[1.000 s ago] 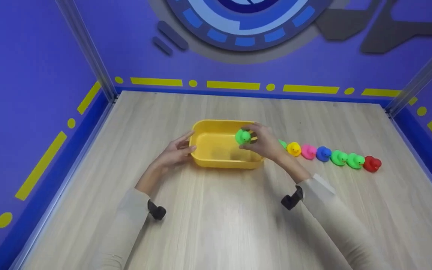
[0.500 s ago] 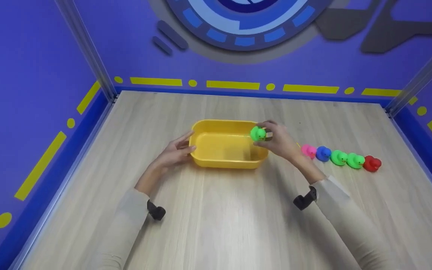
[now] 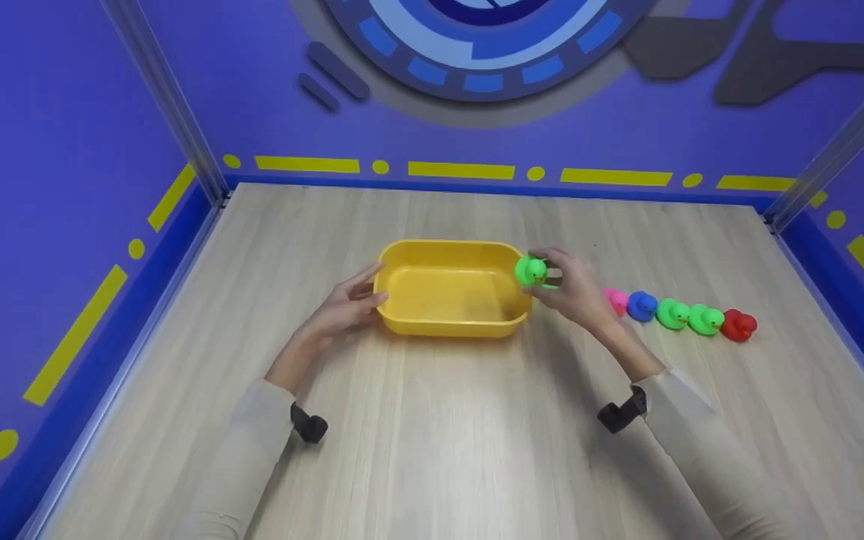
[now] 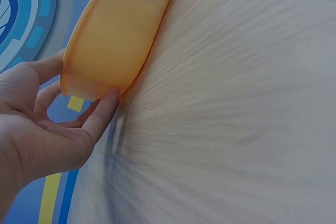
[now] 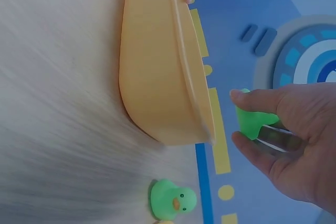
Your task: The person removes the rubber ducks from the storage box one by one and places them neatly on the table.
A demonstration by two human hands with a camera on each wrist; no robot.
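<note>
A yellow plastic tub (image 3: 439,294) stands on the table, its bare floor showing. At its left end my left hand (image 3: 343,309) holds it between thumb and fingers, also seen on the wall in the left wrist view. My right hand (image 3: 571,289) pinches a green rubber duck (image 3: 530,271) above the tub's right rim. In the right wrist view this duck sits between thumb and fingers, apart from the tub. Another green duck (image 5: 170,200) stands on the table below; in the head view the hand mostly hides it.
Right of my right hand runs a row of rubber ducks: pink (image 3: 616,301), blue (image 3: 642,306), two green (image 3: 673,313) and red (image 3: 739,325). A yellow duck (image 5: 164,222) barely shows in the right wrist view. Blue panels (image 3: 64,187) wall the table (image 3: 432,442).
My right hand has moved right, from over the tub's inside to its right rim, still pinching the green duck. It now covers the yellow duck. My left hand stays on the tub.
</note>
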